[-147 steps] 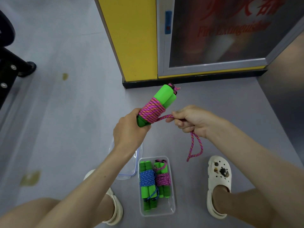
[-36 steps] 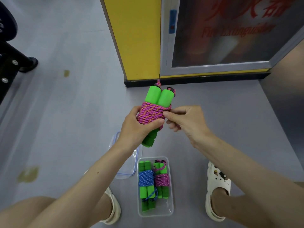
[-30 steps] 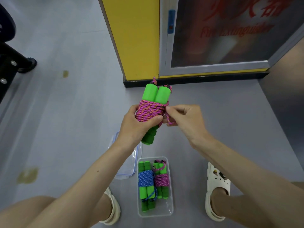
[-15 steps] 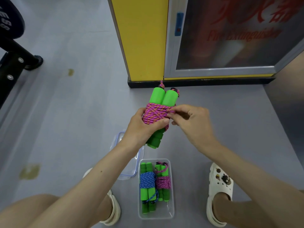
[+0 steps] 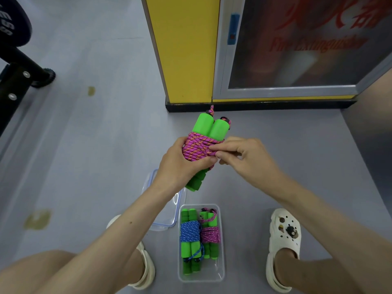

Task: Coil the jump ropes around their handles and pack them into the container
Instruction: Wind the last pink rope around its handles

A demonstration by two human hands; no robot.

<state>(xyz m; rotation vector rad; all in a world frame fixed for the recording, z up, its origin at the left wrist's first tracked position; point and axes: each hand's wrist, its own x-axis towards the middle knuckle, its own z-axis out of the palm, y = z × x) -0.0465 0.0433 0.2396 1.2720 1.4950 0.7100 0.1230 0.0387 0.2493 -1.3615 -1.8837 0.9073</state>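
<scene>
A pink jump rope (image 5: 198,147) is coiled around its two green foam handles (image 5: 209,127), held upright above the floor. My left hand (image 5: 180,166) grips the bundle around the coil and lower handles. My right hand (image 5: 239,155) pinches the rope's end at the right side of the coil. Below, a clear plastic container (image 5: 220,270) sits on the floor between my feet. It holds a blue-roped bundle (image 5: 189,232) and a pink-roped bundle (image 5: 210,234), both with green handles.
The container's clear lid (image 5: 163,219) lies on the floor left of it, partly under my left arm. A yellow pillar (image 5: 184,49) and a glass fire-extinguisher cabinet (image 5: 297,43) stand ahead. Black gym equipment (image 5: 19,66) is at the far left. White clogs (image 5: 284,236) flank the container.
The loose tail that hung from my right hand has been wound onto the coil. My right hand moved in against the bundle and now pinches the rope end there.
</scene>
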